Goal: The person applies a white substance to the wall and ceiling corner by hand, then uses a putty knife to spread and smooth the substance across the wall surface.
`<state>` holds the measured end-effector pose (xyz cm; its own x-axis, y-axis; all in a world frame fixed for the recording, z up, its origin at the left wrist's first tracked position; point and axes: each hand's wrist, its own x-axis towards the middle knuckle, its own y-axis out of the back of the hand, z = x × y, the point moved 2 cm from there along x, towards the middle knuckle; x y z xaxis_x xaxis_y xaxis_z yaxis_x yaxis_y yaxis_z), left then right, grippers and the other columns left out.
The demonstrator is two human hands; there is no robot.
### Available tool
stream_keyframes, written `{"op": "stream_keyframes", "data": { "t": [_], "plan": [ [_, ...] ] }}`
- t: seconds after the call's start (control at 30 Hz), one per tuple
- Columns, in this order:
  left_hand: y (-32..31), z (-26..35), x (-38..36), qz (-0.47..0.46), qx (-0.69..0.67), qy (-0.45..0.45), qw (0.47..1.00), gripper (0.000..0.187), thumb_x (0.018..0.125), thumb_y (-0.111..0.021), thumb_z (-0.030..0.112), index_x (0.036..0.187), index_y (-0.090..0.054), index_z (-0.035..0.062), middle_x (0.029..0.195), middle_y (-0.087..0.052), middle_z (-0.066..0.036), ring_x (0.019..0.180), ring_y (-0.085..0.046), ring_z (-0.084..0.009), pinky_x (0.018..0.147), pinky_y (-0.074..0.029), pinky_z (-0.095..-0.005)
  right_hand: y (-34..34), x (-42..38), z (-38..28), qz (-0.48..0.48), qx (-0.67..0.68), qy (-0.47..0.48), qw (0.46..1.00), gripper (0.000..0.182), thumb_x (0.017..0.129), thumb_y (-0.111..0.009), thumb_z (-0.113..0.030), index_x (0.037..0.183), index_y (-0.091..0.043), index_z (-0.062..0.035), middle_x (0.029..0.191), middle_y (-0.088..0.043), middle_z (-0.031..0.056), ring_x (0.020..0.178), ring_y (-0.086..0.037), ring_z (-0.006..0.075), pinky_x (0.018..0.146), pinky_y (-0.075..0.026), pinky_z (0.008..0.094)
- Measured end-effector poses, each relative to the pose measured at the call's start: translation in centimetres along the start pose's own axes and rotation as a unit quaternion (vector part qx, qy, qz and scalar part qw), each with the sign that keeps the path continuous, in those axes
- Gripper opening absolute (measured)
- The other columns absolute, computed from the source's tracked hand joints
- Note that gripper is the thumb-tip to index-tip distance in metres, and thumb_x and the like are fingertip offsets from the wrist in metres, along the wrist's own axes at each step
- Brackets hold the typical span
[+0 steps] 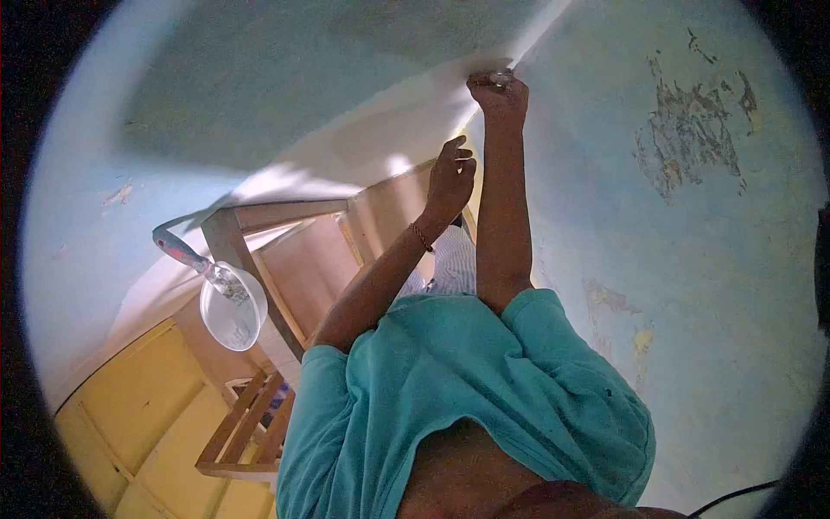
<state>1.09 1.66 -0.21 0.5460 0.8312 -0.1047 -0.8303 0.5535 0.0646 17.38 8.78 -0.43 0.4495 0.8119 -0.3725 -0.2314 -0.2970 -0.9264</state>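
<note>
The right hand (499,93), its arm (504,199) stretched straight, clenches a blurred shiny thing (501,78) near the wall (588,216); the left hand (452,180) is released, loosely curled, forearm (376,281) slanting inward.

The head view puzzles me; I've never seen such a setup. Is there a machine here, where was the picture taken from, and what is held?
There's no robot, just a person in a teal shirt, seen by a camera worn on their own head. The right hand, up by the wall corner, seems closed around a shiny object, too blurred to name. The left hand is loosely curled, with nothing visible in it. At left, a flat-bladed tool leans in a white tub; what supports the tub is unclear. Paint is peeling on the wall at right.
</note>
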Motion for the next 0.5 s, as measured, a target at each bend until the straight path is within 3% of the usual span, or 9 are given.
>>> {"op": "stream_keyframes", "data": {
  "t": [0.07, 0.17, 0.27, 0.37, 0.47, 0.5],
  "plan": [
    [-0.2, 0.0, 0.2, -0.001, -0.001, -0.009, 1.000, 0.039, 0.074, -0.049, -0.001, 0.112, -0.041, 0.0034, 0.091, -0.055, -0.010, 0.075, -0.053, -0.0123, 0.065, -0.045, -0.0223, -1.4, -0.5, 0.3, 0.045, -0.024, 0.024, 0.998, 0.013, 0.075, -0.043, -0.016, 0.083, -0.051, -0.0095, 0.072, -0.051, 0.0059, 0.065, -0.048, 0.0186, 0.058, -0.039, 0.0333],
    [0.1, -0.7, -0.2, 0.014, 0.026, -0.076, 0.997, 0.039, 0.074, -0.048, -0.002, 0.111, -0.041, 0.0029, 0.091, -0.055, -0.009, 0.075, -0.053, -0.0123, 0.065, -0.045, -0.0222, -2.2, -0.6, 0.8, 0.014, -0.047, 0.051, 0.997, 0.013, 0.076, -0.042, -0.017, 0.083, -0.051, -0.0098, 0.073, -0.051, 0.0052, 0.065, -0.047, 0.0188, 0.057, -0.038, 0.0327],
    [0.4, 0.7, -0.7, -0.004, -0.017, -0.007, 1.000, 0.038, 0.075, -0.046, -0.001, 0.111, -0.041, 0.0028, 0.092, -0.054, -0.009, 0.076, -0.052, -0.0125, 0.065, -0.045, -0.0223, -4.8, -2.0, 1.3, 0.043, -0.035, 0.059, 0.997, 0.014, 0.078, -0.041, -0.018, 0.084, -0.050, -0.0102, 0.072, -0.051, 0.0048, 0.067, -0.046, 0.0186, 0.057, -0.038, 0.0325],
    [0.7, 0.4, -0.9, -0.015, -0.025, -0.028, 0.999, 0.036, 0.076, -0.045, 0.001, 0.112, -0.040, 0.0034, 0.091, -0.054, -0.010, 0.077, -0.052, -0.0132, 0.066, -0.046, -0.0232, -4.2, -1.8, 0.7, -0.035, -0.098, 0.063, 0.993, 0.014, 0.079, -0.040, -0.020, 0.085, -0.049, -0.0104, 0.072, -0.052, 0.0042, 0.071, -0.046, 0.0181, 0.058, -0.038, 0.0332],
    [0.6, -0.4, -0.8, -0.020, -0.030, -0.011, 0.999, 0.035, 0.078, -0.044, 0.003, 0.113, -0.039, 0.0042, 0.092, -0.053, -0.010, 0.078, -0.052, -0.0137, 0.066, -0.046, -0.0242, -6.9, -4.9, 1.5, 0.060, -0.124, 0.088, 0.986, 0.025, 0.075, -0.048, -0.022, 0.096, -0.048, -0.0098, 0.069, -0.054, 0.0027, 0.068, -0.049, 0.0184, 0.059, -0.042, 0.0331],
    [0.5, 0.0, -1.0, -0.022, -0.031, -0.007, 0.999, 0.036, 0.077, -0.045, 0.003, 0.112, -0.039, 0.0027, 0.092, -0.053, -0.012, 0.078, -0.053, -0.0162, 0.067, -0.046, -0.0260, -6.8, -5.0, 0.8, 0.031, -0.364, 0.218, 0.905, 0.031, 0.072, -0.052, -0.021, 0.101, -0.047, -0.0100, 0.069, -0.054, 0.0028, 0.066, -0.050, 0.0188, 0.059, -0.042, 0.0322]
  ]
}}
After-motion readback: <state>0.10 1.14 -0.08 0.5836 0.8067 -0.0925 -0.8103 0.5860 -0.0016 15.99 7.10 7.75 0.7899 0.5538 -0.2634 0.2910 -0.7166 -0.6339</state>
